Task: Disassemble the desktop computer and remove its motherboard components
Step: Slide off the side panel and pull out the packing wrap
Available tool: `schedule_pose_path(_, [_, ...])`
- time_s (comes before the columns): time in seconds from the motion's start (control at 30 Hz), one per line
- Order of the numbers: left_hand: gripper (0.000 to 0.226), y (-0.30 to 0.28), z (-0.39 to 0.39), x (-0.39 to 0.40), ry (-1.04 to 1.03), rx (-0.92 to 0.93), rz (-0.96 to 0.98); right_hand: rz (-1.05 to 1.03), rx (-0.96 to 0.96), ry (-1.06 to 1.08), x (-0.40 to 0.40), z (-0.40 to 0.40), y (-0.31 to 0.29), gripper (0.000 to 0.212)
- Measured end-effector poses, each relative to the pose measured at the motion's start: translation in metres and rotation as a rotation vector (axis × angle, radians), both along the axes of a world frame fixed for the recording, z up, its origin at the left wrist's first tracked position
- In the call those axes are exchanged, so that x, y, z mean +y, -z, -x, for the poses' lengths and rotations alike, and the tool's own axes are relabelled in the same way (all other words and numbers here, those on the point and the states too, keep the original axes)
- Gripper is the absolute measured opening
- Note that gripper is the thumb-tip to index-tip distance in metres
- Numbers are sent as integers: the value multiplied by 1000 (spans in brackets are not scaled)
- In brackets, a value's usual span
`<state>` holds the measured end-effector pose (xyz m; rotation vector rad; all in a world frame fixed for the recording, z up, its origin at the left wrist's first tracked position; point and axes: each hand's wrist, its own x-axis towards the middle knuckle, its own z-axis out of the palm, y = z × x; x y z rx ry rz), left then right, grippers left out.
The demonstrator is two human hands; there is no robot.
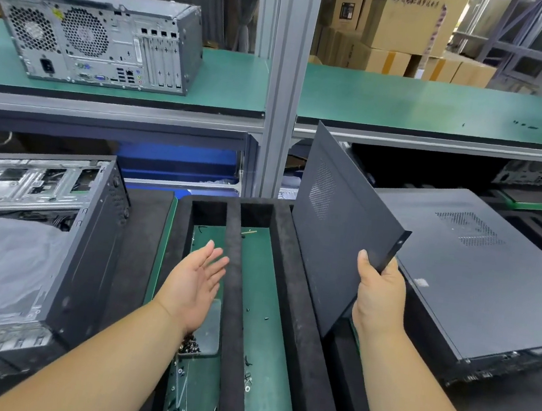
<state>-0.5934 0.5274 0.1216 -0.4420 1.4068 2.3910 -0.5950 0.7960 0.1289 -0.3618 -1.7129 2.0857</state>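
Both arms were stretched out: the right hand [378, 295] gripped the side panel [335, 227] tilted upright over the foam tray [291, 276], while the left hand [197, 281] hovered palm-up, fingers loose.

three computer cases [98, 40], one side panel [337, 234], two hands [195, 284]
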Motion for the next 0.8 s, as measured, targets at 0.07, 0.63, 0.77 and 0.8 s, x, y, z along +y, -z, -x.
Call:
schedule_pose_path(0.07, [59,0,-2,-3,-18,8,-5,-10,-45,5,-3,4,11,28])
schedule_pose_path(0.63, [56,2,-27,8,-27,42,8,-167,-323,-1,11,-7,34,17])
schedule_pose_path(0.77, [56,2,-34,16,1,43,-3,-211,-469,-41,11,-24,22,61])
schedule_pose_path(0.8, [55,2,-37,18,11,43,-5,-198,-513,-79,10,-29,20,78])
